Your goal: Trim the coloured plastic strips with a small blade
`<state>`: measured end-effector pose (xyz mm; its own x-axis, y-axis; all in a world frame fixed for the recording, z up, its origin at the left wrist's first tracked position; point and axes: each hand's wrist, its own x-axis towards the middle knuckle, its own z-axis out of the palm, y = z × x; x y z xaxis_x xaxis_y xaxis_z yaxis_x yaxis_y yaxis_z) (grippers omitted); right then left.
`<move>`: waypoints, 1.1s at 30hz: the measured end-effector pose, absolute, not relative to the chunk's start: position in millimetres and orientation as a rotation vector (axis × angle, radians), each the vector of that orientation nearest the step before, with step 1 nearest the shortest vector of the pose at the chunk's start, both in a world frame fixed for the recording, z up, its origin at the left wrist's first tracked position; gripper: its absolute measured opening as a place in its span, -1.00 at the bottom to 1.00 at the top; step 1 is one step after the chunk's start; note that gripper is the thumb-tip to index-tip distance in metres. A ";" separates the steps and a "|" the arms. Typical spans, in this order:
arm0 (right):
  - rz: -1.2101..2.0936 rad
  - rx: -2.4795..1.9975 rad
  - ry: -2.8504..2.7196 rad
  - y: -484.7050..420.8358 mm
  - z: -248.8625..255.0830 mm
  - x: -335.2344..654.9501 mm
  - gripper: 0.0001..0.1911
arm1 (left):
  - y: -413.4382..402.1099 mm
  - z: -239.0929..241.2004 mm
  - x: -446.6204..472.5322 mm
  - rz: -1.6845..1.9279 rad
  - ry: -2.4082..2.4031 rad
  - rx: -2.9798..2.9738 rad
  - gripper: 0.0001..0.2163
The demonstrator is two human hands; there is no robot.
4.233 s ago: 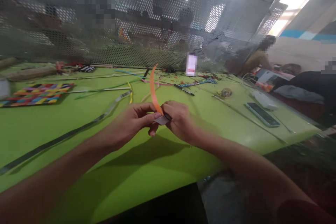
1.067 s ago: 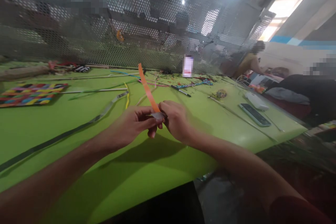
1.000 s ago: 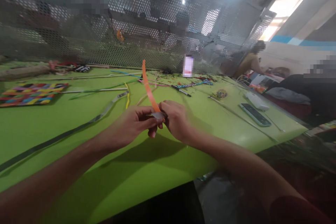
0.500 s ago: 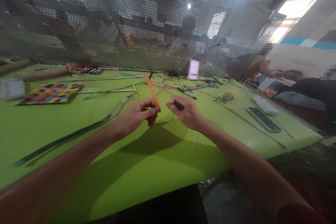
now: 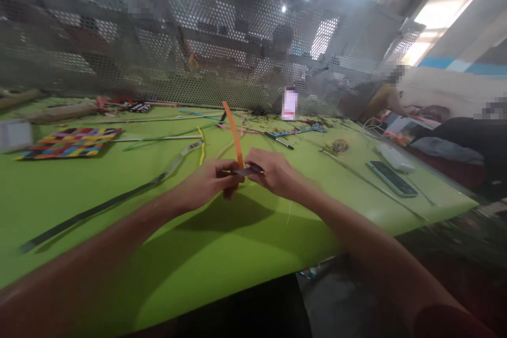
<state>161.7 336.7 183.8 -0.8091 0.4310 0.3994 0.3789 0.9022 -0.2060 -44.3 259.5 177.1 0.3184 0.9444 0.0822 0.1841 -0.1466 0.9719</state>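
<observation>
My left hand (image 5: pixel 206 186), fingers pinched, has hold of the lower end of an orange strip (image 5: pixel 234 134), which stands up and curves away from me. Closed around a dark, flat, narrow piece (image 5: pixel 249 170) is my right hand (image 5: pixel 273 171); whether this is a blade or a strip I cannot tell. The dark piece crosses the base of the orange strip, and its left end reaches my left fingertips. Both hands are close together above the green table (image 5: pixel 237 274). A long grey and black strip (image 5: pixel 119 198) lies left of my left hand.
A multicoloured woven mat (image 5: pixel 75 142) lies on the left. Beyond my hands are a pen (image 5: pixel 279 140), a yellow strip (image 5: pixel 202 145) and loose scraps. A phone (image 5: pixel 392 178) and a white box (image 5: pixel 395 157) lie at right. A perforated metal panel (image 5: pixel 166 68) stands behind.
My right hand has moved left to meet my left hand. The dark flat piece now touches the orange strip's base, and that strip stands more upright. The view has shifted slightly.
</observation>
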 end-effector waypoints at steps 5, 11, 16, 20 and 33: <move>-0.204 -0.774 -2.615 346.5 207.3 152.9 -0.88 | 253.9 176.2 -41.7 0.903 1.065 1.551 -0.83; -0.405 -1.149 -2.449 384.1 259.1 134.7 -0.86 | 248.9 179.1 -38.8 0.769 0.966 1.550 -0.78; -0.583 -1.298 -2.324 428.5 297.9 129.8 -0.87 | 249.4 177.1 -36.4 0.722 0.851 1.541 -0.79; -0.754 -1.290 -2.271 453.8 324.6 142.5 -0.50 | 249.4 175.0 -36.1 0.659 0.857 1.571 -0.78; -1.050 -1.575 -2.048 489.2 394.6 225.2 -0.21 | 248.8 175.4 -41.9 0.350 0.816 1.616 -0.79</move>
<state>225.2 489.2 394.6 -0.3200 0.6739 0.6659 0.9341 0.1068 0.3408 -41.9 248.8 175.4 0.7054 0.6753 -0.2152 0.3097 -0.0206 0.9506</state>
